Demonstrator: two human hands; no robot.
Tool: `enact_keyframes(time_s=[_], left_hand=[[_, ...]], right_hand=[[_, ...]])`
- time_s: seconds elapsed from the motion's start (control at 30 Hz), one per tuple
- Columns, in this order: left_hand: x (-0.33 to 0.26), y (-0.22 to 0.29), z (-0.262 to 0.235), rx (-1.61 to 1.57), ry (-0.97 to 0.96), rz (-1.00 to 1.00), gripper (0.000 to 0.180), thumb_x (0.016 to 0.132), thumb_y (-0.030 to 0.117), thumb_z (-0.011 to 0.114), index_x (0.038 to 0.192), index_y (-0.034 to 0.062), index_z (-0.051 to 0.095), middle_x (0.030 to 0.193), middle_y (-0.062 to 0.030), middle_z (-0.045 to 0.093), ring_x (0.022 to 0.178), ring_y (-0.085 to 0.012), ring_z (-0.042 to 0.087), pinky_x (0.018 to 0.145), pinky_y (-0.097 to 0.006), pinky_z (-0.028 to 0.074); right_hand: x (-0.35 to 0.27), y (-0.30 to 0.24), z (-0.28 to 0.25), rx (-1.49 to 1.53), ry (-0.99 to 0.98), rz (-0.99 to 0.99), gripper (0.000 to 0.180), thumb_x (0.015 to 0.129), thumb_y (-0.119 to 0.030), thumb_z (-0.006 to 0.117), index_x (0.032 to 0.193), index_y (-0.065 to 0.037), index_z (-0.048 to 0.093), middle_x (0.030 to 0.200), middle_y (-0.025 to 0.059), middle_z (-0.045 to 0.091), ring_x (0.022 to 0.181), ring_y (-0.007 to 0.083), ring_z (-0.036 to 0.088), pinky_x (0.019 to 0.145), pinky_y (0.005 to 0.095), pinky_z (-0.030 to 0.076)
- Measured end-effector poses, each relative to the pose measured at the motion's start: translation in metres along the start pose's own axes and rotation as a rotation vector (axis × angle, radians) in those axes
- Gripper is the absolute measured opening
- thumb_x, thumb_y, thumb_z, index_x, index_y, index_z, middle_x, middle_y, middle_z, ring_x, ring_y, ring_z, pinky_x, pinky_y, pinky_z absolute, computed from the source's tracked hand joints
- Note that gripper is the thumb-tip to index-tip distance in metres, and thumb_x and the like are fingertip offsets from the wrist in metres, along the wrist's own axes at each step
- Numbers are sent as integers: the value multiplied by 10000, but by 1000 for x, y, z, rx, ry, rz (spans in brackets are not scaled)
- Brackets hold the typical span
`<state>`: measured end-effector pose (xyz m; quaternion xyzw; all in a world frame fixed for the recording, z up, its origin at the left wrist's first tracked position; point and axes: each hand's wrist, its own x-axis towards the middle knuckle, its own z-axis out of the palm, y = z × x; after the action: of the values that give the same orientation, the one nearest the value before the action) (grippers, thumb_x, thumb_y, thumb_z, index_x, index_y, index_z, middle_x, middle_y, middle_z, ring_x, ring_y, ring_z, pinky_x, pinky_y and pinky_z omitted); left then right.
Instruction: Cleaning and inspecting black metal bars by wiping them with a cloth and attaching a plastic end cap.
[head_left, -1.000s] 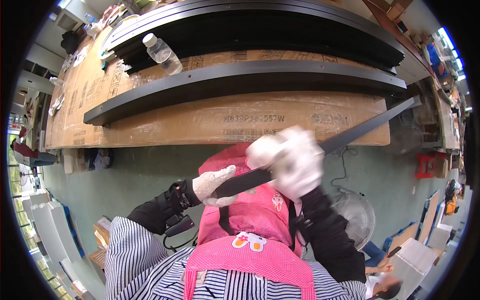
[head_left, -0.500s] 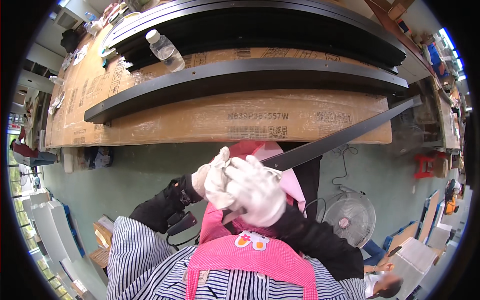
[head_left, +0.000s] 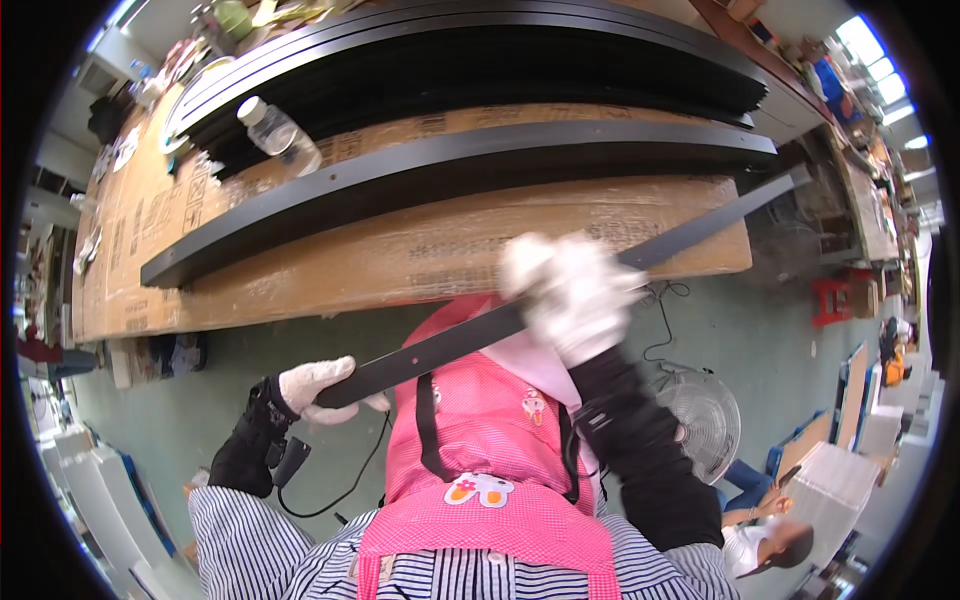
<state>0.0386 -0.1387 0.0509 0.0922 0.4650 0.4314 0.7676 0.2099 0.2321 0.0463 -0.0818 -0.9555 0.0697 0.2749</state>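
Observation:
A long, flat black bar [head_left: 440,345] slants from low left to the far right, its far end past the carton's right side. My left hand [head_left: 318,388], in a white glove, is closed round the near end, thumb on top and fingertips below. Partway along, my right hand [head_left: 580,300], also white-gloved, is closed around the bar. Motion smears it, and I cannot tell whether the bunched white part at its left is a cloth or the glove. A second black bar [head_left: 450,165] lies on the cardboard-covered table [head_left: 400,262], just beyond my hands.
Behind that bar are stacked black profiles [head_left: 480,75] and a clear bottle with white cap [head_left: 280,138]. A floor fan [head_left: 700,425] stands at the right, near a loose cable [head_left: 660,325]. Another person [head_left: 765,545] is at the lower right; a red stool [head_left: 830,302] stands farther off.
My hands, together at the bar's near end before, are now apart. The left has moved left and down with that end; the right has slid up along the bar toward the far right.

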Motion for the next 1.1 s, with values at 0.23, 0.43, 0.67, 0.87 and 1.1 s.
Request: enact_keyframes(time_s=[0.23, 0.43, 0.67, 0.87, 1.1], left_hand=[[-76, -43, -35, -134, 165, -69, 659, 1097, 561, 465, 1291, -31, 680, 1002, -106, 781, 531, -50, 506, 511, -215, 411], [-72, -93, -117, -274, 660, 72, 573, 1086, 530, 517, 1281, 12, 661, 939, -201, 761, 516, -158, 587, 481, -264, 449], [-96, -26, -116, 444, 1613, 540, 456, 1123, 417, 491, 909, 43, 641, 634, -26, 587, 537, -104, 524, 501, -272, 439], [108, 86, 97, 1421, 1072, 772, 487, 713, 236, 872, 1128, 88, 665, 1025, -144, 666, 996, -347, 656, 839, -465, 538], [178, 51, 68, 1535, 1128, 735, 430, 749, 165, 802, 1123, 91, 601, 1025, -132, 623, 977, -349, 634, 804, -464, 524]], right_hand=[[12, 38, 4, 107, -279, -4, 355, 661, -354, 866, 858, -120, 686, 792, 100, 621, 753, 317, 613, 733, 443, 529], [-28, 266, 7, -228, -48, 683, 489, 901, -225, 774, 1328, -60, 603, 1383, 236, 614, 1365, 431, 522, 1142, 495, 441], [-33, 271, 17, -268, 26, 639, 499, 879, -190, 783, 1326, -56, 604, 1354, 224, 642, 1349, 425, 541, 1130, 481, 453], [-29, 265, 16, -290, 9, 658, 453, 866, -180, 811, 1261, -51, 628, 1236, 200, 670, 1250, 408, 598, 1065, 465, 493], [-14, 233, 9, -364, -100, 711, 409, 867, -289, 775, 1135, -9, 644, 1164, 212, 671, 1142, 420, 633, 1012, 486, 504]])
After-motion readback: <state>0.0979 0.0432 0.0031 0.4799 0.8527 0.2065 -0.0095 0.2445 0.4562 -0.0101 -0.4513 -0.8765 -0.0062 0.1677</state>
